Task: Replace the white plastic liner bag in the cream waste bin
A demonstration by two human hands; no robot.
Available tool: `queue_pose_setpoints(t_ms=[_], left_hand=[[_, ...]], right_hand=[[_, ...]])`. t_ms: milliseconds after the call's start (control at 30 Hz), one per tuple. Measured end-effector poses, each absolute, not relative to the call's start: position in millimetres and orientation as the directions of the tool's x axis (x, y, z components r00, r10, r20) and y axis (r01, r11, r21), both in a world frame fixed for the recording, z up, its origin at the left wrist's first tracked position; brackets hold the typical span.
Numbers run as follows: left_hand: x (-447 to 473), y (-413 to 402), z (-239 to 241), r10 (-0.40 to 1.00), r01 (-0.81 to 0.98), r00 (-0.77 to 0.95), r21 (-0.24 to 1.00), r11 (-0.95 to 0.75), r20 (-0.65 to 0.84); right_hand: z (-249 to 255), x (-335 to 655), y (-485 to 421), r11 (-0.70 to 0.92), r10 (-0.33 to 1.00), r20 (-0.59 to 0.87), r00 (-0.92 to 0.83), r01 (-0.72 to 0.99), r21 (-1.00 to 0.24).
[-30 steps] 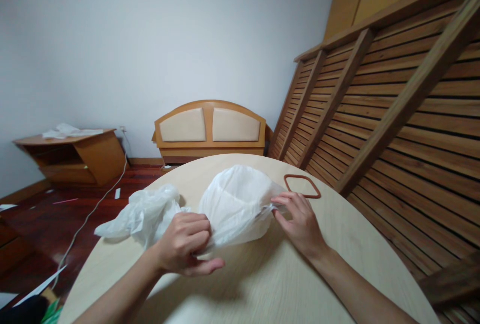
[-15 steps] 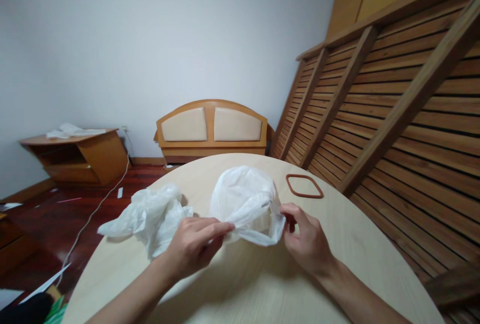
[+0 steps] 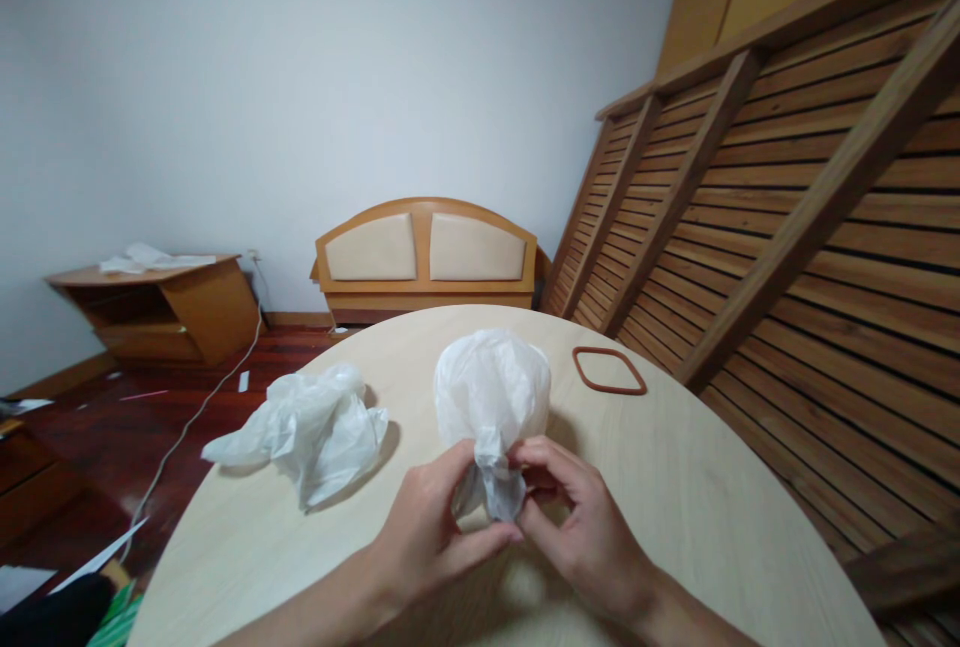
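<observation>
A white plastic bag (image 3: 491, 392) bulges round on the pale round table (image 3: 697, 507), its mouth gathered into a twisted neck on the near side. My left hand (image 3: 427, 542) and my right hand (image 3: 581, 527) meet at that neck, fingers pinched round the bunched plastic. What the bag holds is hidden. A second, crumpled white plastic bag (image 3: 307, 432) lies loose on the table to the left, apart from both hands.
A reddish-brown rubber ring (image 3: 608, 370) lies on the table's far right. A slatted wooden frame (image 3: 787, 197) leans along the right. On the floor behind stand a headboard (image 3: 426, 257) and a low wooden cabinet (image 3: 161, 312), with a white cable (image 3: 187, 427).
Both hands came together from the bag's two sides to its near side, drawing the open edges into a gathered neck. The bag now looks rounder and taller.
</observation>
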State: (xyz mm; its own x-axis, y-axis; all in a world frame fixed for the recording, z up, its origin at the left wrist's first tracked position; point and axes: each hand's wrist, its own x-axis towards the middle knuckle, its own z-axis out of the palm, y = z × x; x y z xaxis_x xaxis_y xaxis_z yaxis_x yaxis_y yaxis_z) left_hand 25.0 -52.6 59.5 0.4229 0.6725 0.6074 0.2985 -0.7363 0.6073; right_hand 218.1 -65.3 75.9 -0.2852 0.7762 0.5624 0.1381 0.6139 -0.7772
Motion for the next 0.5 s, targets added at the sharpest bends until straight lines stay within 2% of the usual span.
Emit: queue_pose_setpoints(t_ms=[100, 233, 300, 367, 433, 500], left_hand=[[26, -51, 50, 0.721, 0.302, 0.274, 0.655, -0.692, 0.636], [24, -46, 54, 0.705, 0.254, 0.099, 0.667, -0.701, 0.703], [21, -44, 61, 0.640, 0.305, 0.118, 0.586, -0.751, 0.759], [17, -43, 69, 0.532, 0.375, 0.164, 0.446, -0.812, 0.831], [15, -43, 74, 0.405, 0.427, 0.200, 0.293, -0.856, 0.892], [14, -44, 75, 0.284, 0.429, 0.260, 0.153, -0.890, 0.923]], right_hand=[[72, 220, -69, 0.646, 0.739, 0.572, -0.356, 0.134, -0.751], [66, 225, -68, 0.741, 0.663, 0.630, -0.406, 0.229, -0.632], [66, 226, -66, 0.699, 0.713, 0.610, -0.347, 0.281, -0.657], [68, 227, -65, 0.580, 0.812, 0.520, -0.263, 0.272, -0.768], [73, 226, -66, 0.421, 0.899, 0.385, -0.209, 0.167, -0.892], [78, 224, -70, 0.238, 0.945, 0.235, -0.229, -0.017, -0.971]])
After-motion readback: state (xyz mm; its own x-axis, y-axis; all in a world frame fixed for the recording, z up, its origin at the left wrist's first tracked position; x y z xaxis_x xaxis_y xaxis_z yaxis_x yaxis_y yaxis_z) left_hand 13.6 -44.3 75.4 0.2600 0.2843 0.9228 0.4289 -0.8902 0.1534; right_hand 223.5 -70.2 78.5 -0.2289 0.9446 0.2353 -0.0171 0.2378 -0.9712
